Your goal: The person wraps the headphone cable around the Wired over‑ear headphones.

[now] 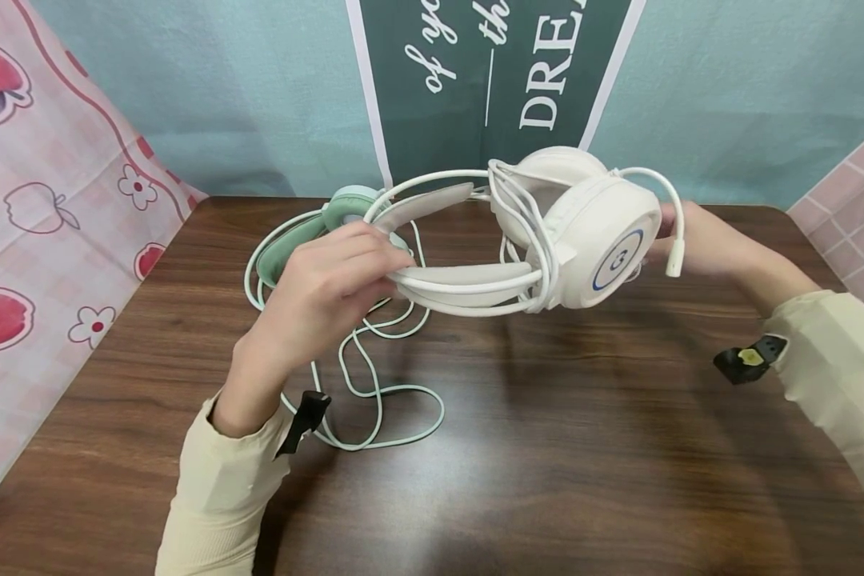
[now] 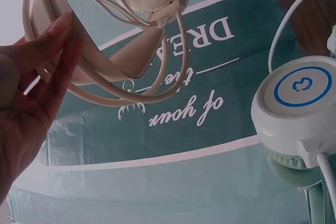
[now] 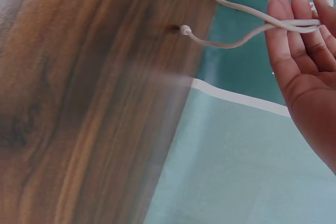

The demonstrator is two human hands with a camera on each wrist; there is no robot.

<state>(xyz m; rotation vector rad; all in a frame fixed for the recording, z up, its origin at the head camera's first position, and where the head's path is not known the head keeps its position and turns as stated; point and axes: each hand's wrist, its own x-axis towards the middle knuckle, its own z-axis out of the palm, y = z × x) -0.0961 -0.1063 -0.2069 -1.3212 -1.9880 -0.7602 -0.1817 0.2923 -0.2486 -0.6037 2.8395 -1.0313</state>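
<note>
A white headset (image 1: 605, 240) hangs tilted above the table, its cable wound around its earcups and headband. My left hand (image 1: 338, 272) pinches the padded headband (image 2: 89, 56) between thumb and fingers. Partly hidden behind the earcup with the blue ring logo is my right hand (image 1: 698, 244). In the right wrist view, its thumb and fingers hold a doubled white cable (image 3: 294, 26) with two plugs (image 3: 186, 30) dangling free. Beyond the left hand lies a mint-green headset (image 1: 277, 254). Its pale earcup (image 2: 299, 90), with a blue ring logo and mic boom, shows in the left wrist view.
The mint-green cable (image 1: 403, 390) trails in loops over the brown wooden table (image 1: 547, 448). A teal cloth (image 1: 259, 104) with a dark lettered panel hangs behind the table. Pink fruit-print cloth (image 1: 58, 264) stands at the left, pink tile-pattern cloth (image 1: 850, 216) at the right.
</note>
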